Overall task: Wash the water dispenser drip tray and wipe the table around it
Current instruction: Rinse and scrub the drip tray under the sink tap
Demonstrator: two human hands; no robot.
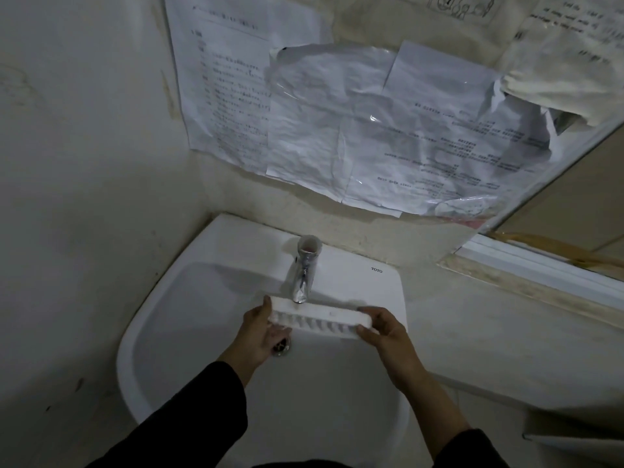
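A white slotted drip tray (pixel 320 319) is held level over a white sink basin (pixel 189 298), right under the spout of a chrome faucet (pixel 304 275). My left hand (pixel 260 336) grips the tray's left end. My right hand (pixel 385 332) grips its right end, thumb on the near edge. I cannot tell whether water runs from the spout. The drain (pixel 282 347) shows just below my left hand.
Crumpled printed papers (pixel 371 130) under clear plastic cover the wall behind the sink. A bare wall stands close on the left. A ledge and window frame (pixel 540 278) run along the right. A white box edge (pixel 574 430) sits at the lower right.
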